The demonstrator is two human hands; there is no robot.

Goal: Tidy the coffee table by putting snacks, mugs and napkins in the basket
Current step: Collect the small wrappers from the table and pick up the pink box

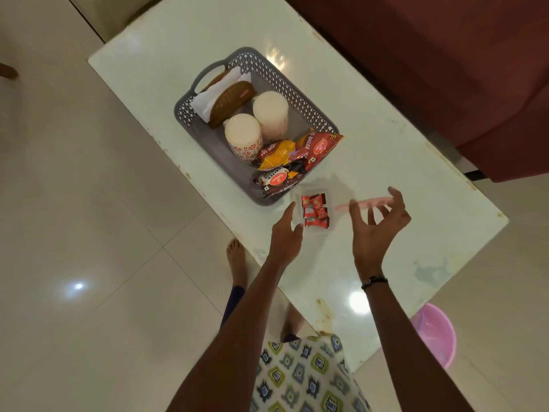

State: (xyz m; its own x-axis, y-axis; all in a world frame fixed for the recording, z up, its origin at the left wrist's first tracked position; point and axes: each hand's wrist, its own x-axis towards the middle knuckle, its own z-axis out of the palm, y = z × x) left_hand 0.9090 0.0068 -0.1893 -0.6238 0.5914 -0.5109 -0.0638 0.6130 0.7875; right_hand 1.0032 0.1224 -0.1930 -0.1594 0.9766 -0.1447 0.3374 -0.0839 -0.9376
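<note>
A small clear box (315, 211) of red-wrapped sweets is sitting on the white table (386, 162), just beside the near corner of the grey basket (261, 69). The left hand (285, 236) is reaching in with relaxed fingers, its fingertips right at the box's left edge, gripping nothing. The right hand (378, 221) is hovering to the box's right, pinching a flat pink lid (367, 202) between thumb and curled fingers. The basket is carrying two mugs (257, 126), napkins (208, 98) and snack packets (297, 157).
</note>
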